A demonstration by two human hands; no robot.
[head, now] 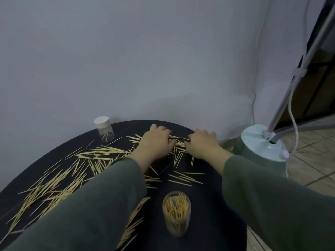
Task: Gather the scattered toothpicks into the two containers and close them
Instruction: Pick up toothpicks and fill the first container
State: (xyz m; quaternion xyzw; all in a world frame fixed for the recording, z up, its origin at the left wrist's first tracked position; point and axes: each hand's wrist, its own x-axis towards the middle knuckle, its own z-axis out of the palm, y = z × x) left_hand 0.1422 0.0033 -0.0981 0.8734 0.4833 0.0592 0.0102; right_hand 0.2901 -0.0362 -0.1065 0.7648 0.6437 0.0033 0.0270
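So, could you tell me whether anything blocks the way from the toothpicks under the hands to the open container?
Nothing visible does. The left hand and right hand rest on the toothpick pile; only dark table with a few loose toothpicks lies before the lidless open container.

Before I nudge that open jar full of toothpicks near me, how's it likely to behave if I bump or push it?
The open jar is tall and narrow and stands upright on the dark table, so a push near its top would probably tip it rather than slide it. It has no lid, so the toothpicks inside would likely spill. It is clear, probably plastic, and likely light, so it should move easily.
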